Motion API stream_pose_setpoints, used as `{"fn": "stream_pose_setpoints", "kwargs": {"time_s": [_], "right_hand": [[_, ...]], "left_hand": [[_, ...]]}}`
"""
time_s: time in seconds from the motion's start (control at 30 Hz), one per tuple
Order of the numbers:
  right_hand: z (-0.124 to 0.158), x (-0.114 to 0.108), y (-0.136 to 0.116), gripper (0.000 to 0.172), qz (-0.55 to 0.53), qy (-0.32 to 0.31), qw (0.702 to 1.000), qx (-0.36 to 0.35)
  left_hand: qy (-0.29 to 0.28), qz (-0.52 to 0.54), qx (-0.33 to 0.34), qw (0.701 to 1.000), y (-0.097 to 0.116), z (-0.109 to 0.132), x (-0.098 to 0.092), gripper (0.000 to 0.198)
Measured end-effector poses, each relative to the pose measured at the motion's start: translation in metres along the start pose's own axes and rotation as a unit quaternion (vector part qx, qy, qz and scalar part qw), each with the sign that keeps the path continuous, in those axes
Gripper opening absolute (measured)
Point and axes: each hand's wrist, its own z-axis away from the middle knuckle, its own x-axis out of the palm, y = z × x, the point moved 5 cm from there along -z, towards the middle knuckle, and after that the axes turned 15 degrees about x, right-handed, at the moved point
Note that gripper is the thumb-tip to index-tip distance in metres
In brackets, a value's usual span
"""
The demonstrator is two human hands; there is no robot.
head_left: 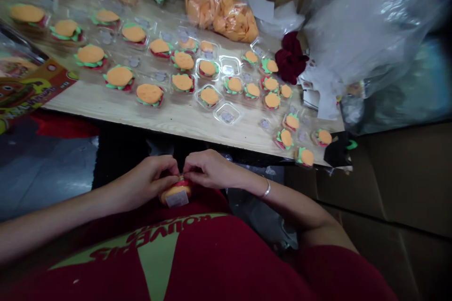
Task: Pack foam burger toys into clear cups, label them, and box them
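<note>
**Both hands pinched on a toy burger at my lap**

My left hand [150, 181] and right hand [208, 169] meet just below the tabletop [183, 120] edge, each grip closed on one small toy burger [175, 193] held against my red shirt [197, 254]. A clear tab sticks out beneath it. Beyond my grip, rows of finished burgers [183, 82] sit in clear cups [227, 114]; farther off lie plastic bags [367, 23]. As I judge it, the layers could slip apart if my fingertips press unevenly, and a dropped piece would fall out of sight below.
</note>
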Motion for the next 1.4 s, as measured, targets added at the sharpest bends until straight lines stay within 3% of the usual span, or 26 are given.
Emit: {"fn": "stream_pose_setpoints", "kwargs": {"time_s": [0.1,0.2,0.3,0.37,0.57,0.73,1.0,1.07,1.23,1.4], "right_hand": [[0.002,0.002,0.000,0.010,0.026,0.026,0.999,0.020],[0.010,0.001,0.013,0.011,-0.014,0.067,0.996,0.066],[0.020,-0.002,0.036,0.012,-0.115,0.104,0.979,0.133],[0.021,-0.002,0.045,0.012,-0.169,0.085,0.971,0.144],[-0.001,-0.010,0.024,0.010,-0.101,-0.035,0.994,0.003],[-0.009,-0.010,0.009,0.012,-0.040,-0.082,0.996,-0.006],[0.003,-0.005,-0.006,0.014,0.101,-0.034,0.991,0.085],[0.005,-0.005,0.003,0.015,0.085,-0.018,0.991,0.104],[0.015,0.007,0.030,0.009,-0.063,-0.049,0.992,0.098],[0.020,0.010,0.037,0.011,-0.047,0.040,0.990,0.130]], "left_hand": [[0.006,-0.012,0.008,1.000,-0.003,-0.002,0.002,0.027],[0.071,0.000,0.013,0.997,-0.011,-0.002,-0.001,0.028],[0.166,0.104,-0.064,0.979,-0.026,0.001,-0.003,0.040],[0.187,0.164,-0.120,0.961,-0.034,0.002,0.000,0.046],[0.121,0.169,-0.133,0.969,-0.028,0.002,0.004,0.045],[0.096,0.141,-0.094,0.981,-0.024,0.010,0.006,0.036],[0.079,0.040,-0.050,0.995,-0.017,0.010,0.009,0.031],[0.075,0.039,-0.045,0.995,-0.018,0.007,0.009,0.032],[0.043,0.065,-0.026,0.997,-0.020,0.001,0.016,0.031],[0.040,0.022,-0.013,0.999,-0.022,0.002,0.016,0.030]]}}
